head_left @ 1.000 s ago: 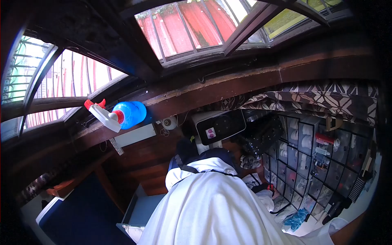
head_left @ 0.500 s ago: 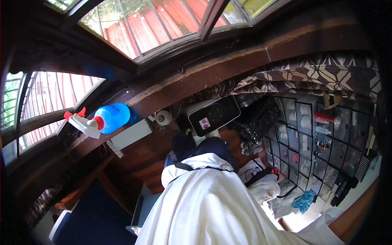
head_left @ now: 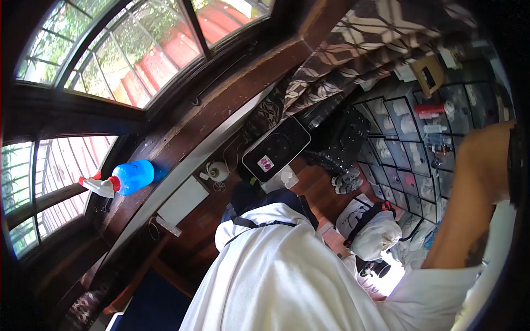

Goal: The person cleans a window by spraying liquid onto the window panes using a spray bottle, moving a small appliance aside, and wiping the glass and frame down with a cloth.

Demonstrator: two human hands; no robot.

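Observation:
Neither of my hands shows. My bare right arm (head_left: 461,193) comes out of the white sleeve (head_left: 436,289) and bends at the right edge, with its hand hidden beyond the view. No part of my left arm can be seen. A blue spray bottle (head_left: 135,176) with a red and white trigger head stands on the wooden window sill (head_left: 182,132), well away from the visible arm. My white shirt (head_left: 276,276) fills the lower middle.
Barred windows (head_left: 138,60) run along the upper left. Clear-front drawers (head_left: 406,129) and a patterned curtain (head_left: 342,49) are at right. A black suitcase (head_left: 337,140), a black box (head_left: 276,149), shoes (head_left: 346,181) and a white bag (head_left: 375,237) lie on the floor.
My view has turned, so the windows and spray bottle appear shifted. The right arm has risen from the lower right corner and now shows bent. The bottle still stands on the sill.

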